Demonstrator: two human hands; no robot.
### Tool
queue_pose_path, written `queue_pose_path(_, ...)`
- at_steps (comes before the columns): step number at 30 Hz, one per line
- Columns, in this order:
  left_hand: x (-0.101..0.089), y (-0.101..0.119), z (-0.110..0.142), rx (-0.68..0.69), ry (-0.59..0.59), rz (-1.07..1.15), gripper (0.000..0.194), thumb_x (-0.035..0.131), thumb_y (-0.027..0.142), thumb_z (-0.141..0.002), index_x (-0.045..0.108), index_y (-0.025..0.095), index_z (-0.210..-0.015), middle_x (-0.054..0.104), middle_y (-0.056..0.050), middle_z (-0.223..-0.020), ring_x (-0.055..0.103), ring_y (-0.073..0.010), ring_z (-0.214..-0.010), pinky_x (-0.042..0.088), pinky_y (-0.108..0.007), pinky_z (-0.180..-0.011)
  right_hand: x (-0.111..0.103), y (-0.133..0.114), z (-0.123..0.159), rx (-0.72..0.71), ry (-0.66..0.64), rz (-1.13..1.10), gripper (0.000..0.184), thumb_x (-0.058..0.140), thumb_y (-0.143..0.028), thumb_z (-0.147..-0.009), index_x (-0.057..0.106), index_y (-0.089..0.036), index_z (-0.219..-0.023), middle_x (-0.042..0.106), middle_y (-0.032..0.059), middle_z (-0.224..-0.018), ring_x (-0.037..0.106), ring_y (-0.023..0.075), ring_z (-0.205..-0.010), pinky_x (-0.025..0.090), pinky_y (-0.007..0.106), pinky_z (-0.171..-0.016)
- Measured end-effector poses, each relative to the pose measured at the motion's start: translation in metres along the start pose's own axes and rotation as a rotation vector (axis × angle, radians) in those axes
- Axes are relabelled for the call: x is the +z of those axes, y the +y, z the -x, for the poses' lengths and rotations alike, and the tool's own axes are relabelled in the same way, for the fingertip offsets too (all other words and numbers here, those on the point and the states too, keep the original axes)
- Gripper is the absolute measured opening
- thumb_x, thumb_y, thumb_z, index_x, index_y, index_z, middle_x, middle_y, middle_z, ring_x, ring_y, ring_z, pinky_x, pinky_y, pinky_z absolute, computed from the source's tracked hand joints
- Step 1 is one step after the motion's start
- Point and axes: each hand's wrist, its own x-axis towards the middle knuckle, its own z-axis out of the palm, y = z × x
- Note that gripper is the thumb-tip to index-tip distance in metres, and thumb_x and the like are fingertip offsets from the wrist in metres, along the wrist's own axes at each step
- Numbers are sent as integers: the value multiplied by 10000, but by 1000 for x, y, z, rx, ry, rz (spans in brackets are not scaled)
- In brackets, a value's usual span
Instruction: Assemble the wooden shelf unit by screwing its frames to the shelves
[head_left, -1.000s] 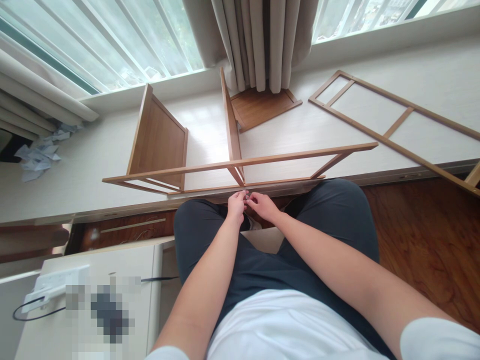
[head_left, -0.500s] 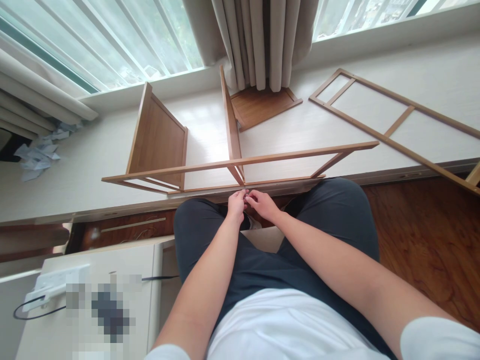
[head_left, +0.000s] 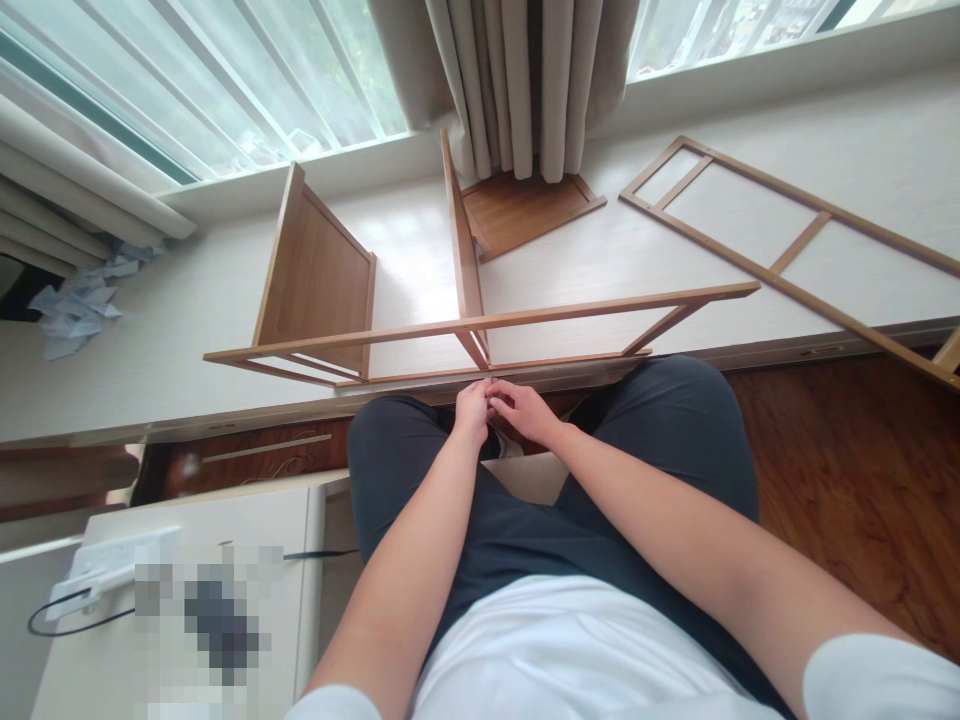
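My left hand (head_left: 472, 410) and my right hand (head_left: 523, 410) meet between my knees, fingers closed together around something too small to make out. Just beyond them a wooden side frame (head_left: 555, 320) lies along the front edge of the white ledge. Two wooden panels stand up from it: a left panel (head_left: 319, 270) and a middle panel (head_left: 463, 240) seen nearly edge-on. Neither hand touches the frame, as far as I can see; the fingertips are close to its near rail below the middle panel.
A loose wooden panel (head_left: 525, 215) lies under the curtain (head_left: 517, 80). A second ladder-like frame (head_left: 799, 240) rests at the right, overhanging the ledge (head_left: 420, 290). Crumpled paper (head_left: 79, 310) sits at the far left. A white cabinet (head_left: 277, 630) at lower left carries a power strip (head_left: 112, 570).
The fingers of my right hand have shifted slightly, closing in against the left fingertips. The wooden parts have stayed where they were.
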Motion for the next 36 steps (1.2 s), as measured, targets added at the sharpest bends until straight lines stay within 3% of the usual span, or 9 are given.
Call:
queue_pose_path(7,0,2,-1,-20,14,14,242,783,338,-747,731,136,-869,635,-19,-685,538,-93,-532,369,-208,-507,4,8,-1,47,-18,68,281,558,-256,-958,726,-225,-1182,747,44,-1108,650,156,-880,467,266,-849)
queue_pose_path(15,0,2,-2,-13,20,22,243,790,327,-748,732,124,-867,605,-6,-651,488,-80,-516,352,-198,-479,4,8,0,83,-70,80,316,568,-244,-941,701,-223,-1227,701,2,-833,582,125,-709,428,240,-745)
queue_pose_path(36,2,5,1,-22,3,43,203,778,299,-741,685,134,-815,591,11,-642,512,-87,-499,352,-209,-477,2,4,0,55,-32,18,220,558,-248,-942,669,-208,-1128,659,-21,-776,573,124,-685,413,239,-705)
